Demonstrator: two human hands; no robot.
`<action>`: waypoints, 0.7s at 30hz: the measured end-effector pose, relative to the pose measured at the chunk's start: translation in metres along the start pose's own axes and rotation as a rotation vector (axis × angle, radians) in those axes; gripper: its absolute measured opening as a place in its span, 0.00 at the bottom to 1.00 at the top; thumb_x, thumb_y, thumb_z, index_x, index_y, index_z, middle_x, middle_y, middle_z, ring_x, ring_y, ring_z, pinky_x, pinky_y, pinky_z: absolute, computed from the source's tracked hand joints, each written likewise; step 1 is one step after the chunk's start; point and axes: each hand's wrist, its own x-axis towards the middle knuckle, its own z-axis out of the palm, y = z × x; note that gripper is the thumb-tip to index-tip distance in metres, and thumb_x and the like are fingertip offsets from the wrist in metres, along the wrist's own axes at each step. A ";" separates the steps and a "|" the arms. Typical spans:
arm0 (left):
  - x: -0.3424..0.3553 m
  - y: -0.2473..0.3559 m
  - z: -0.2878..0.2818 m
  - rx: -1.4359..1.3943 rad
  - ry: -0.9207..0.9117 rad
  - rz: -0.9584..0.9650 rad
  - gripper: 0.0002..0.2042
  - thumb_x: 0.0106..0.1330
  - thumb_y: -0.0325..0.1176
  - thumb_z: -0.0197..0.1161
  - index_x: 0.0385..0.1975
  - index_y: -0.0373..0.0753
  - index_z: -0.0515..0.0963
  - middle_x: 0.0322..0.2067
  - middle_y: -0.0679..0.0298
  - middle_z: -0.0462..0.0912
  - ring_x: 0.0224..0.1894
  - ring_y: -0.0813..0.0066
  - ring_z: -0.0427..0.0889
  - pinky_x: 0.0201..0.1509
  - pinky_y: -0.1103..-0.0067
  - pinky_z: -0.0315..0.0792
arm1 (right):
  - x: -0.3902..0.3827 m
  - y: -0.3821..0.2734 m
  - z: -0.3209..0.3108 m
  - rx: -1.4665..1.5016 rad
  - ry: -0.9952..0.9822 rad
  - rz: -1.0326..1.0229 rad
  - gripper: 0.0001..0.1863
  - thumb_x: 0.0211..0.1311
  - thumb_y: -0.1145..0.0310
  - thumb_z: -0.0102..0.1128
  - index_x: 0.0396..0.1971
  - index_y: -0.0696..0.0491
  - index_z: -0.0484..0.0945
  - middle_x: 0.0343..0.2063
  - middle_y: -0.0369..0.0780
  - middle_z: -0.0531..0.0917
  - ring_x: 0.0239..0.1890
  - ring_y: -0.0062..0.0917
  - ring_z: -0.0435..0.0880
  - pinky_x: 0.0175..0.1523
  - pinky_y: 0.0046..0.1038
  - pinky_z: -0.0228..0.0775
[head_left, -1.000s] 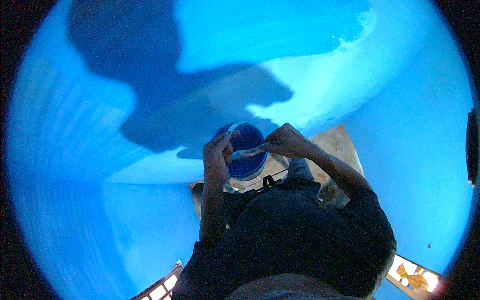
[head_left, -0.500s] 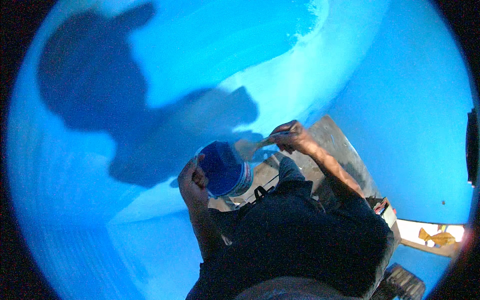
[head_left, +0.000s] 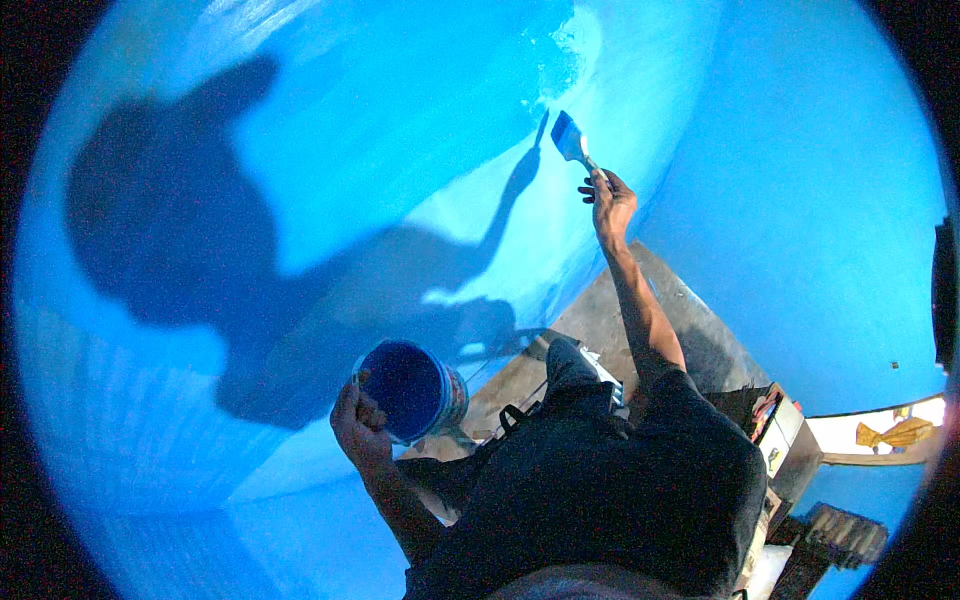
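My left hand [head_left: 362,422] grips the rim of a paint bucket [head_left: 458,398], its fingers hooked over the edge. The bucket leans toward me, and its inside is dark blue; how full it is I cannot tell. In my right hand [head_left: 612,205], raised with the arm stretched out, is a paintbrush [head_left: 572,140] held by its handle. Blue paint covers its bristles, which point up and to the left. Before me rises a wall [head_left: 400,130] with brighter blue paint beside a paler area. Whether the bristles touch the wall is unclear.
My own dark shadow [head_left: 170,210] falls across the wall. Another blue wall [head_left: 800,200] meets it on the right. Below lies a grey floor [head_left: 690,310]. Boxes [head_left: 785,430] stand behind my right side, near a bright opening [head_left: 840,432] with a yellow-brown cloth [head_left: 895,433].
My right hand has lifted the paintbrush away from the bucket, up and out toward the wall's paler area. The bucket in my left hand has shifted slightly down and left in view.
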 end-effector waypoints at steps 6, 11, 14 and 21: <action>-0.003 0.004 -0.006 -0.145 0.100 -0.090 0.14 0.66 0.34 0.53 0.41 0.28 0.75 0.13 0.77 0.54 0.13 0.89 0.50 0.15 0.84 0.43 | 0.007 0.023 0.019 -0.130 0.071 -0.082 0.18 0.62 0.63 0.58 0.40 0.65 0.78 0.24 0.42 0.82 0.24 0.27 0.84 0.26 0.23 0.75; -0.007 0.006 -0.003 -0.073 0.093 -0.061 0.14 0.66 0.34 0.53 0.40 0.28 0.75 0.12 0.76 0.55 0.12 0.89 0.50 0.15 0.84 0.43 | -0.012 0.036 0.039 -0.328 -0.008 -0.133 0.17 0.63 0.63 0.55 0.39 0.64 0.79 0.20 0.39 0.81 0.23 0.25 0.84 0.28 0.25 0.75; -0.009 -0.003 -0.007 0.000 0.096 0.001 0.14 0.66 0.35 0.54 0.40 0.28 0.75 0.12 0.76 0.56 0.12 0.89 0.50 0.14 0.85 0.43 | -0.052 0.038 0.055 -0.300 -0.090 -0.117 0.17 0.63 0.64 0.56 0.40 0.64 0.79 0.20 0.39 0.81 0.23 0.23 0.84 0.29 0.25 0.75; -0.015 -0.015 -0.006 0.037 0.066 0.012 0.14 0.66 0.35 0.54 0.39 0.28 0.76 0.11 0.77 0.56 0.11 0.89 0.50 0.14 0.85 0.43 | -0.156 0.020 0.063 0.154 -0.621 0.224 0.11 0.63 0.71 0.56 0.41 0.62 0.79 0.32 0.41 0.83 0.29 0.23 0.82 0.35 0.26 0.78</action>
